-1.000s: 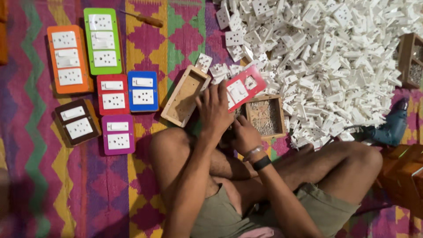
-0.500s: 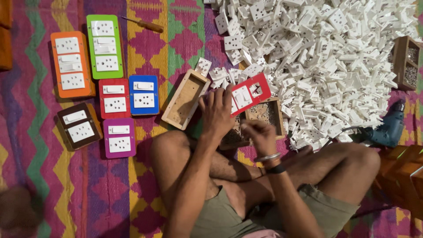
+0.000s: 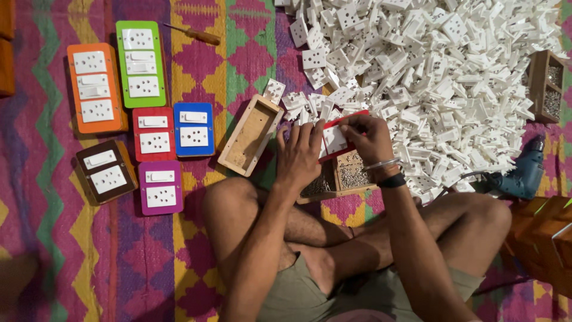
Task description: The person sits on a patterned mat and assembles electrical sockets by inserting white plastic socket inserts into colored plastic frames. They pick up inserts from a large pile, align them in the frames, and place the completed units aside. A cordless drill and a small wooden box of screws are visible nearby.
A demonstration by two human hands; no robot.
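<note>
I see both hands gripping one red switch plate above a wooden screw box: the left hand has its fingers curled on the plate's near edge, and the right hand pinches its far side. I count six finished boards on the mat: orange, green, red, blue, brown, purple. One empty wooden box lies just beside the left hand. One screwdriver, one drill, and an uncountable heap of white sockets.

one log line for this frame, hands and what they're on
left hand: on red plate | right hand: pinching same plate | below: wooden screw box | left of it: empty wooden box | behind: white socket pile
</note>
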